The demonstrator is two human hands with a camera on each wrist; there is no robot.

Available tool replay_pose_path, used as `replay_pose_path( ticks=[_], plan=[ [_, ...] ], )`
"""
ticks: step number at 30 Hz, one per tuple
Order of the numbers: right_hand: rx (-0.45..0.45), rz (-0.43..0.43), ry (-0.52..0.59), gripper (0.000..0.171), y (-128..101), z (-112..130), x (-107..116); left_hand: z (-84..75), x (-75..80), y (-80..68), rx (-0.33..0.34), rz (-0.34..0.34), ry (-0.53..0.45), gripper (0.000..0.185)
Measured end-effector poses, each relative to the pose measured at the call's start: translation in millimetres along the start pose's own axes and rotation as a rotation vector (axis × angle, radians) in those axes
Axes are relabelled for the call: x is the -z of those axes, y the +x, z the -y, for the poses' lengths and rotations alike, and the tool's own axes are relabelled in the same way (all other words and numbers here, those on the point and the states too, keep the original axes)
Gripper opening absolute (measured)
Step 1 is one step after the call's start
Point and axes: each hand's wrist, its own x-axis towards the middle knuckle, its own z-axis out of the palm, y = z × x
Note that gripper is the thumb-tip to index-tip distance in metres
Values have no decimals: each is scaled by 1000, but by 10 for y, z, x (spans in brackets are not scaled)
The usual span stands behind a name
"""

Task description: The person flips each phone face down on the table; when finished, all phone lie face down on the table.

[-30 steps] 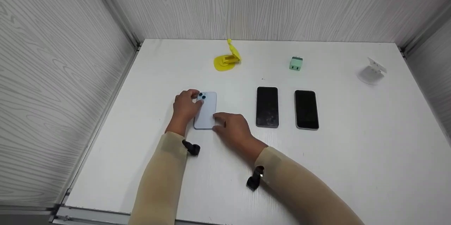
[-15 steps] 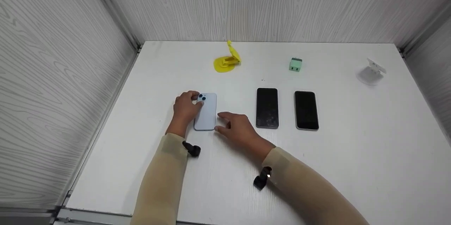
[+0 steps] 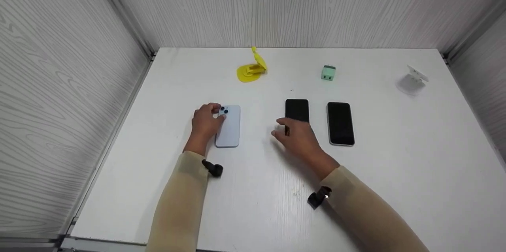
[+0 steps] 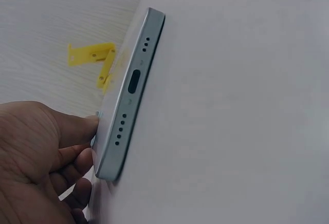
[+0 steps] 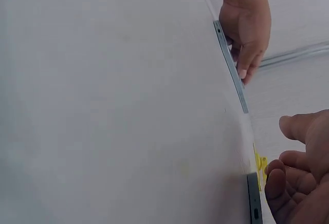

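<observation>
A light blue phone (image 3: 230,129) lies back side up on the white table. My left hand (image 3: 207,119) grips its upper left edge, thumb on the back near the camera lenses. In the left wrist view the phone's bottom edge (image 4: 132,98) with its charging port faces the camera, and the thumb (image 4: 79,129) presses beside it. My right hand (image 3: 298,137) holds nothing; thumb and index finger stand apart. It is over the middle black phone (image 3: 297,109) and hides its lower part. Another black phone (image 3: 340,124) lies to the right, screen up.
Towards the back stand a yellow folding phone stand (image 3: 251,71), a mint green charger plug (image 3: 328,73) and, at the far right, a white stand (image 3: 413,81). Grey wood-grain panels (image 3: 253,7) enclose the table at the back and sides.
My right hand has let go of the light blue phone's right edge and moved right, over the middle black phone. The left hand keeps its grip on the light blue phone.
</observation>
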Motion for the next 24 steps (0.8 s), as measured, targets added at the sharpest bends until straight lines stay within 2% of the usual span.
replay_pose_path(
  ticks=[7, 11, 17, 24],
  plan=[
    [-55, -28, -126, 59, -141, -236, 296, 3, 2, -1, -3, 3, -4, 44],
    [-68, -53, -159, 61, -208, -327, 397, 8, 11, 10, -13, 1, 2, 43],
    [-101, -45, -184, 65, -257, -393, 457, 28, 15, 27, -15, 4, 9, 44],
    [-81, -51, -164, 62, -240, -445, 445, 19, 5, 26, -6, 5, 9, 45]
  ],
)
